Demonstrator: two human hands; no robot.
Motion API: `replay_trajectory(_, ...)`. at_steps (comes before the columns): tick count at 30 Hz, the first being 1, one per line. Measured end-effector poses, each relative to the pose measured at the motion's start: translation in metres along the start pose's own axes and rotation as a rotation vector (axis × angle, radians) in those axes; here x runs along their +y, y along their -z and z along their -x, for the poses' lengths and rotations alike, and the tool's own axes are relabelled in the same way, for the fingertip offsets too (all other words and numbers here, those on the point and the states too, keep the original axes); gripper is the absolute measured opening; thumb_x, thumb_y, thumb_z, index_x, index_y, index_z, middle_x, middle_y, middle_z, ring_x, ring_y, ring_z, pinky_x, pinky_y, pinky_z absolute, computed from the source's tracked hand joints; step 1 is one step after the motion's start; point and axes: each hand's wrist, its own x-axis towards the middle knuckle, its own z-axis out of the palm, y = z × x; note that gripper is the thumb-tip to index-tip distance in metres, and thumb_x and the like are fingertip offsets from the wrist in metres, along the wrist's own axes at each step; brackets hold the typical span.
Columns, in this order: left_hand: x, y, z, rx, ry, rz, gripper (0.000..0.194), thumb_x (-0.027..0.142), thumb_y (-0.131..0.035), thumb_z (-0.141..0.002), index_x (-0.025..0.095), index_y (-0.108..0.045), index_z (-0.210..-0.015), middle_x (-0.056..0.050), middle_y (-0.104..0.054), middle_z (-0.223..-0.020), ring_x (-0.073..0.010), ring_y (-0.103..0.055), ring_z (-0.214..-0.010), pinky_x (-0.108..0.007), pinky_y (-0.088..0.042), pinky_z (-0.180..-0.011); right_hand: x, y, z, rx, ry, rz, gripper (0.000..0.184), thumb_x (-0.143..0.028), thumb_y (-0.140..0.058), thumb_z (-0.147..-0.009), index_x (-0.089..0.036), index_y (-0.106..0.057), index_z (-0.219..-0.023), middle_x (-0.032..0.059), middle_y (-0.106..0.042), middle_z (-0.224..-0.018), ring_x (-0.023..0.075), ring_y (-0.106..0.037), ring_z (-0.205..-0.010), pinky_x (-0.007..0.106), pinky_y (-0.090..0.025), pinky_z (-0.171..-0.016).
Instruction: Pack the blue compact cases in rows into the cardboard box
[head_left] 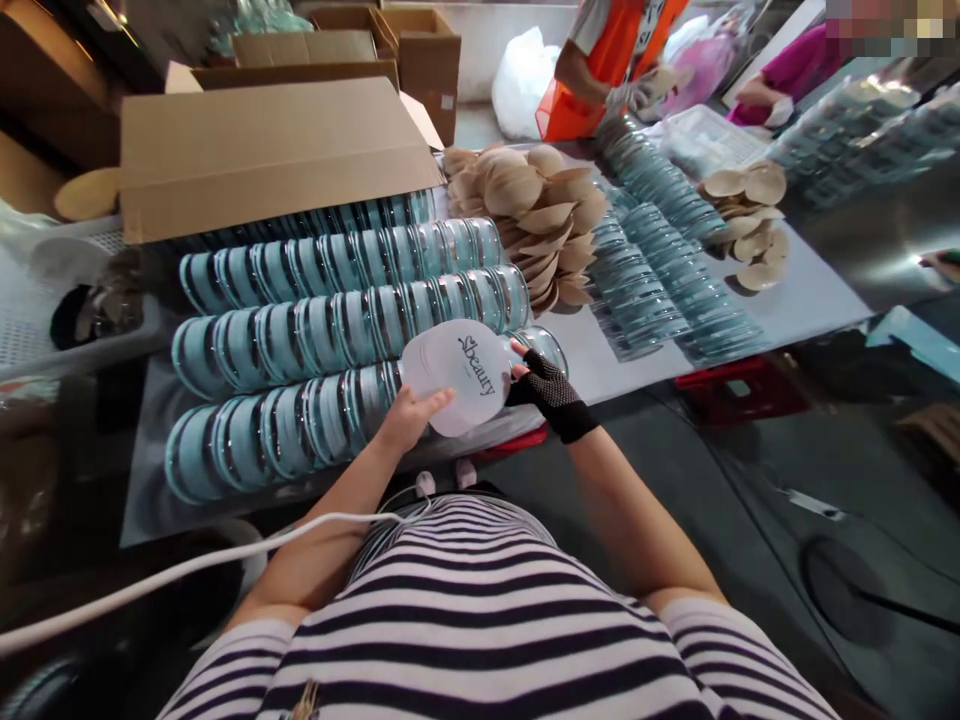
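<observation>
A white, flat, rounded disc [459, 380] printed with the word "beauty" is held up in front of my body. My left hand [411, 418] is bare and grips its lower left side, with the thumb lying across the face. At the right edge is my right hand [551, 390], in a black fingerless glove, its thumb and forefinger closed at the rim. Its other fingers are partly hidden. Just behind the disc, a clear round container [544, 348] sits on the table. Rows of teal-tinted clear round containers [289, 430] stand on edge to the left.
Beyond my hands is a heap of beige, shallow, rounded pieces [525, 200]. A large cardboard box [277, 150] stands behind the rows. More stacked containers [637, 285] lie right on the white table [810, 290]. A person in an orange vest [626, 50] works across it.
</observation>
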Motion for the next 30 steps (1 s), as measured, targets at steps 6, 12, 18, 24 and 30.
replay_trajectory(6, -0.017, 0.002, -0.009, 0.208, -0.114, -0.071, 0.037, 0.034, -0.082, -0.070, 0.014, -0.075, -0.099, -0.013, -0.076, -0.101, -0.0296, -0.072, -0.095, -0.046, -0.055, -0.096, 0.017, -0.037, 0.016, 0.171, 0.534, 0.730, 0.058, -0.045, -0.057, -0.088, -0.015, -0.056, -0.138, 0.0169, -0.036, -0.157, 0.0318, -0.029, -0.148, 0.052, -0.029, -0.120)
replay_trajectory(12, -0.024, -0.003, -0.009, 0.202, -0.093, -0.045, 0.035, 0.036, -0.082, -0.068, 0.013, -0.075, -0.094, -0.011, -0.076, -0.096, -0.0290, -0.071, -0.096, -0.042, -0.055, -0.095, 0.028, -0.041, 0.018, 0.451, 0.461, 0.716, 0.070, -0.046, -0.049, -0.093, -0.015, -0.033, -0.153, 0.0174, -0.034, -0.157, 0.0297, -0.028, -0.149, 0.053, -0.028, -0.121)
replay_trajectory(18, -0.038, -0.024, -0.015, 0.171, -0.078, 0.016, 0.033, 0.030, -0.082, -0.066, 0.014, -0.074, -0.093, -0.008, -0.076, -0.094, -0.0248, -0.071, -0.092, -0.040, -0.055, -0.094, 0.032, -0.050, 0.018, 0.440, 0.467, 0.549, 0.052, -0.040, -0.046, -0.090, -0.015, -0.055, -0.136, 0.0183, -0.061, -0.131, 0.0304, -0.056, -0.126, 0.049, -0.046, -0.107)
replay_trajectory(24, -0.005, -0.058, -0.030, 0.205, 0.042, 0.319, 0.044, 0.017, -0.081, -0.069, 0.019, -0.069, -0.111, -0.005, -0.075, -0.103, -0.0205, -0.071, -0.095, -0.034, -0.058, -0.090, 0.016, 0.053, 0.052, 0.932, 0.266, 0.639, 0.052, -0.057, -0.048, -0.087, -0.015, -0.068, -0.107, 0.0152, -0.072, -0.096, 0.0280, -0.066, -0.092, 0.040, -0.054, -0.082)
replay_trajectory(30, 0.015, -0.120, -0.089, 0.092, 0.034, 0.529, 0.044, 0.006, -0.065, -0.082, 0.021, -0.065, -0.124, -0.005, -0.074, -0.112, -0.0198, -0.068, -0.108, -0.033, -0.055, -0.098, 0.033, 0.098, 0.105, 0.747, 0.295, 1.212, 0.044, -0.046, -0.042, -0.096, -0.015, -0.073, -0.086, 0.0122, -0.074, -0.080, 0.0199, -0.067, -0.072, 0.027, -0.047, -0.066)
